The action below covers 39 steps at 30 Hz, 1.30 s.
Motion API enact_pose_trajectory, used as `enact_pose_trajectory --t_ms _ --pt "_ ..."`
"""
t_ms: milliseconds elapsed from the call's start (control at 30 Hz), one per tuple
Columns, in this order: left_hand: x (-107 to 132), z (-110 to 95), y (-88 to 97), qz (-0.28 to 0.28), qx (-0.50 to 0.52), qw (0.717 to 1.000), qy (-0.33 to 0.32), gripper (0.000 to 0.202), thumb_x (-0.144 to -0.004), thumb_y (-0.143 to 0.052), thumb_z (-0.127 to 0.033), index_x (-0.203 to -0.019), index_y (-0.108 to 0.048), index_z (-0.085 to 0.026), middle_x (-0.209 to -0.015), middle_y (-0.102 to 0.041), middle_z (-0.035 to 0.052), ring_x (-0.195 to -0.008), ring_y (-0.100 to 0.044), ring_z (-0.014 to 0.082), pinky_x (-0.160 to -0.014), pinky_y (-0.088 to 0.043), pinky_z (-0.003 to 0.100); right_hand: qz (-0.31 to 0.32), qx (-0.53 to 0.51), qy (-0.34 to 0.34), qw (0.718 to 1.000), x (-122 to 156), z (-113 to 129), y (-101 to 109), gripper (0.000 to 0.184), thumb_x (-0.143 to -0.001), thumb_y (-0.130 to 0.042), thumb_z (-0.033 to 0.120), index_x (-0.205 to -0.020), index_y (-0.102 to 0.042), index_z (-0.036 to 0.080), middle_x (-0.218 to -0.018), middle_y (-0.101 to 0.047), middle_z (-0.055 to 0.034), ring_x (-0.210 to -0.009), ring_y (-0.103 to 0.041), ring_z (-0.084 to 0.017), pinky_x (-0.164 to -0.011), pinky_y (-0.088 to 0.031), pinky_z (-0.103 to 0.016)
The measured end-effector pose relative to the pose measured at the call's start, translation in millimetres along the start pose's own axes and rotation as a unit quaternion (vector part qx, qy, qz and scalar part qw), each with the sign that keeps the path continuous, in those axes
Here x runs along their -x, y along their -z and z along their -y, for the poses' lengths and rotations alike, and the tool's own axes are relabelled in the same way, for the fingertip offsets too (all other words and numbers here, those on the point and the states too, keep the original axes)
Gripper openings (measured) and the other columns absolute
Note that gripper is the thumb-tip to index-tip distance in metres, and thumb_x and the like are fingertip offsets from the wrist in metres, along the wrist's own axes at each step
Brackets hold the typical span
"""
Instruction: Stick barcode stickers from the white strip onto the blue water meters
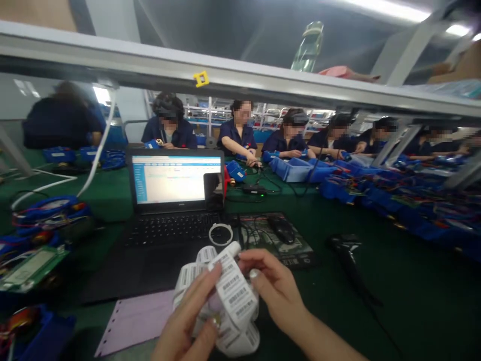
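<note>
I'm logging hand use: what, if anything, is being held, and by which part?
The left hand holds a strip of barcode labels by its left side. The right hand is at the upper right edge; whether it grips cannot be told.

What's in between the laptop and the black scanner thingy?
In the head view, a black mouse on a patterned mat lies between the laptop and the scanner.
</note>
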<state>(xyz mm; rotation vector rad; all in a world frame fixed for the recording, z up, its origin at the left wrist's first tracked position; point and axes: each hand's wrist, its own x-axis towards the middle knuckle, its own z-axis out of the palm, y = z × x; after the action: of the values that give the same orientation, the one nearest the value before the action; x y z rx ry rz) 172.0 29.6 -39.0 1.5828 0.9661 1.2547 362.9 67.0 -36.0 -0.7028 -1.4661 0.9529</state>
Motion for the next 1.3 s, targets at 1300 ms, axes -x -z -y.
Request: enact_pose_trajectory --t_ms 1300 --pt "8 11 3.9 0.077 -0.125 0.989 0.019 0.041 -0.094 -0.046 -0.037 -0.134 -0.041 -0.041 -0.143 -0.037 -0.0052 -0.135 -0.029 0.0155 -0.114 -0.021 0.036 -0.03 0.162 -0.026 0.986 3 -7 3 0.011 -0.079 -0.061 0.019 -0.086 -0.07 0.019 -0.077 -0.066 -0.002 -0.059 -0.056 -0.012 -0.051 -0.042 -0.021"
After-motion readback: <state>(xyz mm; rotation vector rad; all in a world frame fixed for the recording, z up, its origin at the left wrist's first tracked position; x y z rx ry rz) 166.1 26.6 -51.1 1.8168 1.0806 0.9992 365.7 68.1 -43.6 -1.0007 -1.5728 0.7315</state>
